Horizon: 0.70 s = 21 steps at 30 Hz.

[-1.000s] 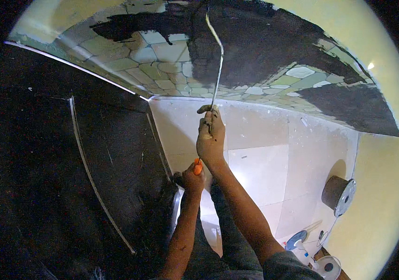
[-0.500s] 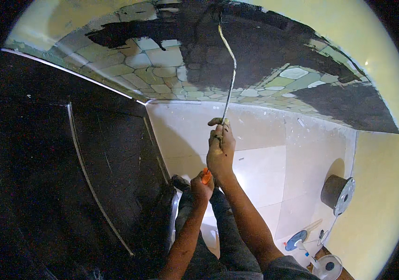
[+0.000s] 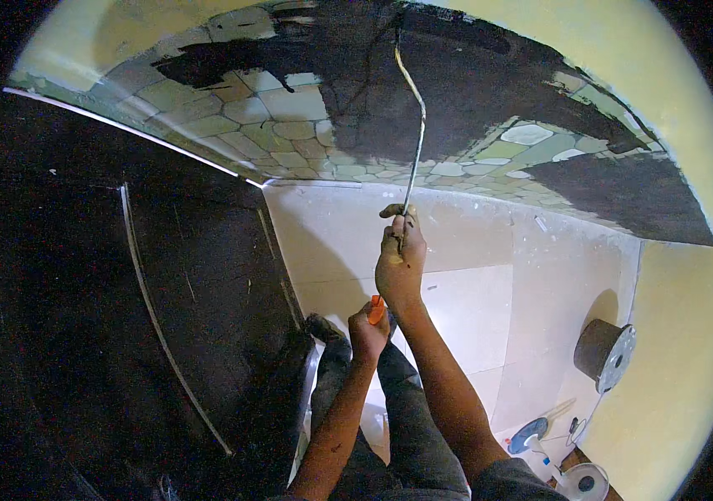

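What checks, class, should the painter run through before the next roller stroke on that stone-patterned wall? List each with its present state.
1. Right hand gripped on the roller handle: ok, fingers closed round it.
2. Left hand steadying the orange handle end: ok, wrapped round it.
3. Roller frame reaching the black painted patch: ok, the rod runs up into it.
4. Roller sleeve loaded with paint: cannot tell, it is lost against the dark paint.
5. Stone-patterned wall fully covered: not ok, pale stones show left and right.
6. Footing on the white floor: cannot tell, legs are mostly hidden by the arms.
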Each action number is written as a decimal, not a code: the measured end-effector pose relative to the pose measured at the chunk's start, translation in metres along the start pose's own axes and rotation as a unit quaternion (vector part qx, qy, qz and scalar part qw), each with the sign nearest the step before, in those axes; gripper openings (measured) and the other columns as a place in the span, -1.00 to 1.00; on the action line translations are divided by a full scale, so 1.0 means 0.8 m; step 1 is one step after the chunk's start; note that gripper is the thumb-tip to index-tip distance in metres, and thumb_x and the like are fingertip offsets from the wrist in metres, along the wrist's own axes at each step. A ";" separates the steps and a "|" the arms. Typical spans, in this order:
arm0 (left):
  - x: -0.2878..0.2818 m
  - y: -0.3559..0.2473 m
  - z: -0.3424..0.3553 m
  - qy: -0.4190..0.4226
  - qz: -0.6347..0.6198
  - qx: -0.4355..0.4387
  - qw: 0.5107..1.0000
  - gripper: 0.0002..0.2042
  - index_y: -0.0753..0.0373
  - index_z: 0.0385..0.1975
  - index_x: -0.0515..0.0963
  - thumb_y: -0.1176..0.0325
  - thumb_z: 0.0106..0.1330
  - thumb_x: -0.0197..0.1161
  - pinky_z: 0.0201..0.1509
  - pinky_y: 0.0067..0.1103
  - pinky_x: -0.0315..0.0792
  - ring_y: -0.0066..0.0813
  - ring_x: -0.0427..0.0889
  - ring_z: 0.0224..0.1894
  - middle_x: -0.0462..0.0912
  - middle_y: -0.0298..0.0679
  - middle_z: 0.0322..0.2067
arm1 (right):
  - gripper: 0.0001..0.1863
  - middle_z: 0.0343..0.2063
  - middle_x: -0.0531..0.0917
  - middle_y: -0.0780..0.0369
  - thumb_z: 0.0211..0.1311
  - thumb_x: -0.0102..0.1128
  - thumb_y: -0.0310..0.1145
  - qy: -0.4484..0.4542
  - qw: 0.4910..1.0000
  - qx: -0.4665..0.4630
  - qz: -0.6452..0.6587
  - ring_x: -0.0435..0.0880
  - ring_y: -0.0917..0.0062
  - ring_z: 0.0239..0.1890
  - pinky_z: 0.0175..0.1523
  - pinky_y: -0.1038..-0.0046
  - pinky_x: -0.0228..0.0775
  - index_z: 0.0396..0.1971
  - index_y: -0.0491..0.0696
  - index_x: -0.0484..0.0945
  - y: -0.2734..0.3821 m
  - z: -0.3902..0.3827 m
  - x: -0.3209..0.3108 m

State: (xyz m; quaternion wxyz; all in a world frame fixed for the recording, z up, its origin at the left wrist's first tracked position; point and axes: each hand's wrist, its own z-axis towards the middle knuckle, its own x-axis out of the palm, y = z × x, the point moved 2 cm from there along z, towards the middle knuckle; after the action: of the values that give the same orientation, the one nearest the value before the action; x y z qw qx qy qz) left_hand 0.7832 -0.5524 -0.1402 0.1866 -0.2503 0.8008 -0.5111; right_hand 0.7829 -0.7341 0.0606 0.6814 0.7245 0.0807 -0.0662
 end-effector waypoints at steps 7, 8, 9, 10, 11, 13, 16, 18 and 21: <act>-0.042 0.066 0.031 -0.016 0.058 -0.023 0.998 -0.82 0.35 -0.43 0.55 0.34 0.12 0.29 -0.32 -0.30 0.46 0.07 0.61 -0.39 0.61 0.03 -0.51 | -0.76 -0.69 0.17 0.48 0.49 -0.25 -0.34 -0.006 1.000 -0.010 0.028 0.07 0.82 -0.65 -0.56 0.64 -0.10 -0.26 -0.12 0.41 0.017 -0.002 0.026; -0.026 0.058 0.024 -0.009 0.051 -0.028 0.998 -0.82 0.35 -0.43 0.55 0.34 0.12 0.29 -0.32 -0.30 0.46 0.07 0.61 -0.39 0.61 0.03 -0.51 | -0.76 -0.69 0.18 0.48 0.49 -0.25 -0.34 -0.002 0.999 0.011 0.033 0.08 0.82 -0.65 -0.56 0.64 -0.09 -0.27 -0.12 0.42 0.008 -0.001 0.017; -0.014 0.047 0.015 -0.022 0.047 -0.013 0.999 -0.82 0.34 -0.42 0.56 0.34 0.12 0.29 -0.32 -0.29 0.46 0.08 0.61 -0.39 0.61 0.04 -0.51 | -0.76 -0.69 0.18 0.48 0.49 -0.25 -0.34 -0.005 1.000 0.010 0.024 0.08 0.82 -0.65 -0.56 0.64 -0.09 -0.27 -0.12 0.42 0.002 0.001 0.010; -0.017 0.040 0.012 -0.041 0.052 0.007 0.998 -0.82 0.34 -0.42 0.56 0.34 0.12 0.29 -0.32 -0.29 0.46 0.08 0.61 -0.39 0.61 0.04 -0.51 | -0.76 -0.70 0.18 0.47 0.49 -0.25 -0.34 -0.007 1.000 0.006 0.018 0.08 0.81 -0.65 -0.56 0.63 -0.08 -0.27 -0.12 0.42 0.011 0.001 0.010; -0.021 0.033 0.015 -0.042 0.053 0.007 0.998 -0.82 0.34 -0.42 0.56 0.34 0.12 0.29 -0.32 -0.29 0.46 0.08 0.61 -0.39 0.61 0.04 -0.51 | -0.75 -0.70 0.19 0.47 0.49 -0.25 -0.34 -0.009 1.000 0.001 0.013 0.09 0.81 -0.66 -0.56 0.63 -0.08 -0.27 -0.12 0.42 0.017 0.000 0.012; -0.027 0.015 0.024 -0.026 0.104 0.046 0.993 -0.82 0.33 -0.41 0.56 0.34 0.11 0.30 -0.31 -0.28 0.47 0.08 0.61 -0.38 0.62 0.04 -0.49 | -0.75 -0.70 0.19 0.47 0.49 -0.25 -0.34 -0.009 1.000 -0.003 0.013 0.09 0.81 -0.66 -0.56 0.63 -0.08 -0.27 -0.12 0.42 0.018 0.000 0.015; -0.024 -0.024 0.009 0.011 0.199 0.093 0.976 -0.82 0.33 -0.40 0.56 0.34 0.10 0.30 -0.29 -0.29 0.47 0.08 0.61 -0.38 0.62 0.04 -0.48 | -0.76 -0.70 0.19 0.47 0.49 -0.25 -0.34 -0.012 1.000 -0.005 0.010 0.10 0.82 -0.66 -0.56 0.63 -0.08 -0.27 -0.12 0.42 0.004 0.000 0.014; -0.017 -0.059 0.005 0.022 0.226 0.082 0.970 -0.82 0.33 -0.40 0.56 0.35 0.09 0.30 -0.28 -0.29 0.47 0.07 0.61 -0.38 0.62 0.04 -0.48 | -0.76 -0.70 0.19 0.47 0.49 -0.25 -0.34 -0.015 1.000 0.003 0.007 0.09 0.82 -0.66 -0.56 0.63 -0.08 -0.27 -0.12 0.42 -0.004 -0.001 0.008; -0.016 -0.066 0.008 0.036 0.261 0.088 0.961 -0.83 0.33 -0.41 0.56 0.36 0.08 0.30 -0.27 -0.28 0.47 0.07 0.61 -0.38 0.62 0.03 -0.48 | -0.76 -0.70 0.19 0.48 0.49 -0.26 -0.34 -0.011 1.000 -0.019 0.004 0.09 0.83 -0.66 -0.56 0.64 -0.09 -0.27 -0.12 0.42 0.002 0.003 0.007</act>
State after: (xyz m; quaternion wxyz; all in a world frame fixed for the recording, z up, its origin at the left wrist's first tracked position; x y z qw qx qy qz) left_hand 0.8082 -0.5683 -0.0945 0.3064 0.0034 0.7961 -0.5218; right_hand 0.7885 -0.7366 0.0606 0.6962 0.7108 0.0717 -0.0703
